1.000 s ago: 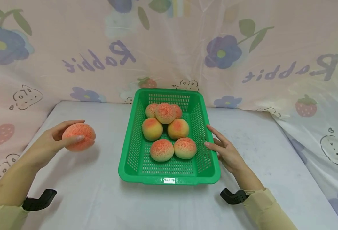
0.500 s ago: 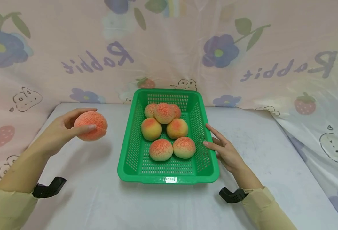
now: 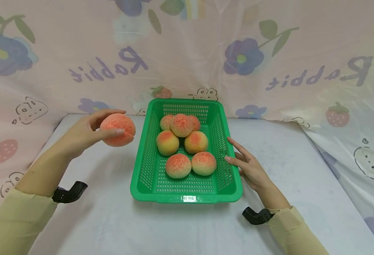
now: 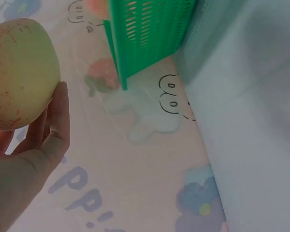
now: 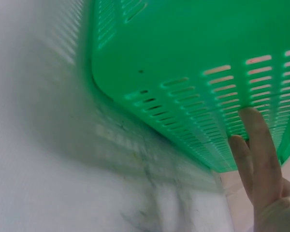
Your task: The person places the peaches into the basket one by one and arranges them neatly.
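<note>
My left hand [image 3: 81, 132] holds a pink-red peach [image 3: 118, 129] in the air, left of the green plastic basket [image 3: 139, 159]. The thumb lies across the near side of that peach, and its pale yellow underside [image 4: 24, 72] shows in the left wrist view. At the basket's right side, my right hand [image 3: 252, 168] grips the rim, thumb over the edge. In the right wrist view two fingers [image 5: 262, 154] lie against the slotted outer wall. Inside the basket sit several peaches, among them one resting on top of others [image 3: 182, 125] and a speckled one at the front [image 3: 178, 166].
The basket stands on a white-covered table [image 3: 110, 219], close to a patterned cloth backdrop [image 3: 187, 53]. A black wrist mount [image 3: 69, 193] sticks out from the left wrist and another black mount [image 3: 257, 216] from the right. A white label [image 3: 189, 199] marks the basket's front rim.
My left hand has carried the peach rightward and somewhat away from me, nearer the basket's left rim. The right hand and the peaches in the basket stay put.
</note>
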{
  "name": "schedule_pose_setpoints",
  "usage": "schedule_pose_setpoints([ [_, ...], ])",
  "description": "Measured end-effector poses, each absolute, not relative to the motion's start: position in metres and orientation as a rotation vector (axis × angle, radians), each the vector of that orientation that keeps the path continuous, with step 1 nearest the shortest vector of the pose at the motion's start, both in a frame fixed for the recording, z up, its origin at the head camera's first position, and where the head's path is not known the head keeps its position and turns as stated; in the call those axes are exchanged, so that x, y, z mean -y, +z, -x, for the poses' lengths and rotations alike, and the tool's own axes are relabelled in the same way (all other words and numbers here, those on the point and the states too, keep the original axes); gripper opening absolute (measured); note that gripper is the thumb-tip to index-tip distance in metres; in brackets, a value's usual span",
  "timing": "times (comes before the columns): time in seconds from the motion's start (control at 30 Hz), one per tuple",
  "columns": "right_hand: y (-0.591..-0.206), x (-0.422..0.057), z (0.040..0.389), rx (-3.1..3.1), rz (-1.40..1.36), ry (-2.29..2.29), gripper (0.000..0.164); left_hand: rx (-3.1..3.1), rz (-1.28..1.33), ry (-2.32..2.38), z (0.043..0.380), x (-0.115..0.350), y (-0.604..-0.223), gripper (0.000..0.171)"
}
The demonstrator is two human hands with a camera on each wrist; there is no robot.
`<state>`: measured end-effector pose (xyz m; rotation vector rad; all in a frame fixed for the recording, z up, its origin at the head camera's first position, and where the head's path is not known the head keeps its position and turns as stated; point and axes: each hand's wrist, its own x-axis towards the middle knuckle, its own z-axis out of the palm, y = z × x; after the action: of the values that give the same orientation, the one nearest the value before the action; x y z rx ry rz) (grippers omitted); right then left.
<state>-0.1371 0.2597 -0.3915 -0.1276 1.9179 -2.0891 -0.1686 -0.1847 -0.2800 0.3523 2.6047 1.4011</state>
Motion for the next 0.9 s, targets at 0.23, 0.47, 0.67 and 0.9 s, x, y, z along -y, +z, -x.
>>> schedule_pose_setpoints([
  [0.23, -0.391, -0.260, 0.137, -1.896, 0.141, -2.101, 0.070, -2.563, -0.356, 1.416, 0.175, 0.167, -0.271, 0.051],
  [0.47, -0.391, -0.260, 0.138, -1.894, 0.131, -2.102, 0.070, -2.514, -0.408, 1.444, 0.184, 0.149, -0.264, 0.050],
  [0.67, -0.392, -0.260, 0.138, -1.888, 0.123, -2.103, 0.070, -2.479, -0.471, 1.494, 0.187, 0.138, -0.261, 0.051],
  [0.9, -0.391, -0.260, 0.137, -1.890, 0.127, -2.100, 0.069, -2.495, -0.501, 1.465, 0.194, 0.128, -0.259, 0.050],
])
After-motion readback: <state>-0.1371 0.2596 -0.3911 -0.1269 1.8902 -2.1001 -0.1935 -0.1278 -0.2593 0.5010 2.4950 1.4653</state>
